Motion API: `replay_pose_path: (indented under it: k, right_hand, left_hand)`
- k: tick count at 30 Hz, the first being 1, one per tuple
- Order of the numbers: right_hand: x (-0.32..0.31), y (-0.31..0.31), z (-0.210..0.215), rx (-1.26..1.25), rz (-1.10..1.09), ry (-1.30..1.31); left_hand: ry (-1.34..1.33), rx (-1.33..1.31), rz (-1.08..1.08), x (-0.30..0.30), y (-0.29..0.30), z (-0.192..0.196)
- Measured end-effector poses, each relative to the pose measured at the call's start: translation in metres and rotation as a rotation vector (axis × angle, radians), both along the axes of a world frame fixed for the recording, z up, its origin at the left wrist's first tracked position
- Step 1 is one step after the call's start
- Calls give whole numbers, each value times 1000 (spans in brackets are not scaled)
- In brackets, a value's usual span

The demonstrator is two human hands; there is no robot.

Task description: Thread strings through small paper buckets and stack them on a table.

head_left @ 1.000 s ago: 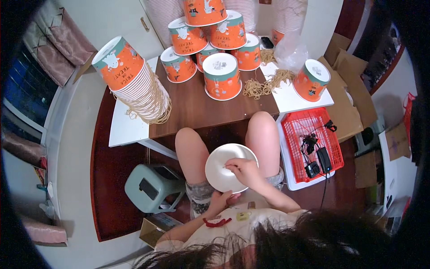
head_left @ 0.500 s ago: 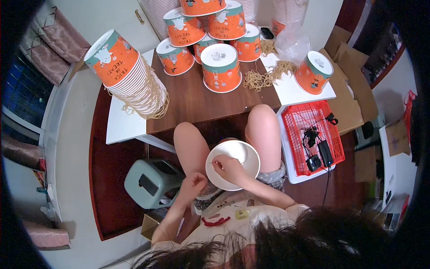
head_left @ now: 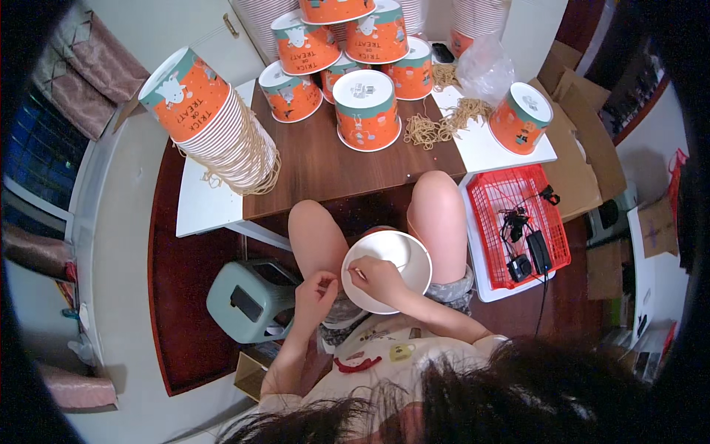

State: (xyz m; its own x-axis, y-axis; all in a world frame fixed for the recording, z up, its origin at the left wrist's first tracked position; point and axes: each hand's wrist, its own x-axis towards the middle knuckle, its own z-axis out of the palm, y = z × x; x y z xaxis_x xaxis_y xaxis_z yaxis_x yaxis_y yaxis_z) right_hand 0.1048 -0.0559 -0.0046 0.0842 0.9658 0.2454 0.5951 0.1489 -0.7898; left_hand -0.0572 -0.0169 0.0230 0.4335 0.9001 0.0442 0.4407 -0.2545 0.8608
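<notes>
A large paper bucket (head_left: 411, 289), white inside, sits mouth up between my thighs. Over its left side reaches my right hand (head_left: 379, 283), its fingers closed in a pinch near the rim; whatever they hold is too small to make out. My left hand (head_left: 316, 293) is just left of the bucket, apart from it, fingers loosely curled and thumb toward the fingertips. Whether anything thin lies in those fingers does not show. On the table ahead, an orange and green bucket (head_left: 367, 122) stands upside down in front of a pyramid of similar buckets (head_left: 307, 52).
A leaning stack of nested buckets (head_left: 214, 122), draped with tan cords, stands on the left of the table (head_left: 296, 166). Cord piles (head_left: 427, 132) and another upturned bucket (head_left: 510, 129) lie rightward. Beside my right knee is a red basket (head_left: 484, 214) with black adapters; a grey-green stool (head_left: 225, 303) is left.
My left hand has risen slightly and turned, its fingers looser than before. The right hand stays over the bucket's left side, nearly still.
</notes>
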Motion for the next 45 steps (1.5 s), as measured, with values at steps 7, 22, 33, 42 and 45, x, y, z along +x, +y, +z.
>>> replay_pose_path:
  k: [7,22,33,42,45]
  right_hand:
    - [0,1,1,26,-7,-32]
    - [-2,3,4,-19,-16,-38]
    - [-4,3,3,-37,15,-83]
    - [4,-17,29,-161,126,-150]
    - [2,-37,32,-40,154,-531]
  left_hand:
    - [-23,-12,5,1,1,-3]
    - [15,-6,-8,3,2,-3]
    - [174,283,-220,10,17,-2]
    - [230,308,-170,10,21,-5]
    - [236,249,-117,6,20,6]
